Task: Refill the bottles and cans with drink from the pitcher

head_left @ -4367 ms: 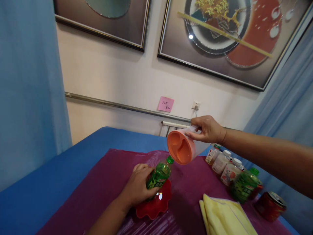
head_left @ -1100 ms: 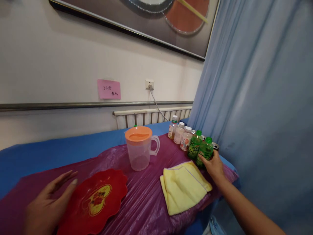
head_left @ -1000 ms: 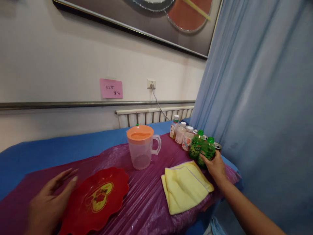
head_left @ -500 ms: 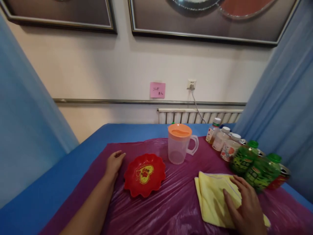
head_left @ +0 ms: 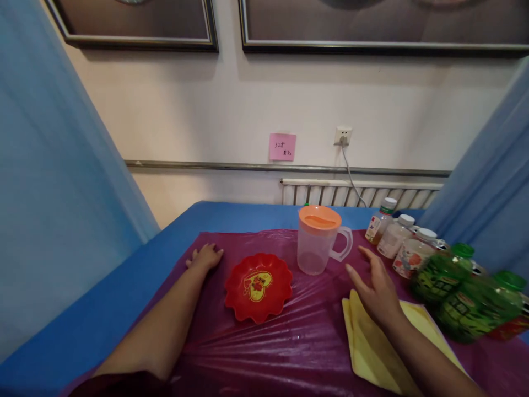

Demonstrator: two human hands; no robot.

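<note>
Pitcher [head_left: 314, 251], orange-lidded, is set at two o'clock from the red scalloped dish [head_left: 276, 300], the left hand [head_left: 206, 257] spread at ten; the right hand [head_left: 378, 290] is held open near the handle [head_left: 349, 241].

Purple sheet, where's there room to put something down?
Widest: in front of the red dish, left of the yellow cloth. Smaller: behind the dish, between left hand and pitcher. Crowded: the right side, with bottles, cloth and right hand.

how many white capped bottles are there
3, in a row right of the jug: back bottle, middle bottle and front bottle beside a green bottle. Others may be hidden.
</note>
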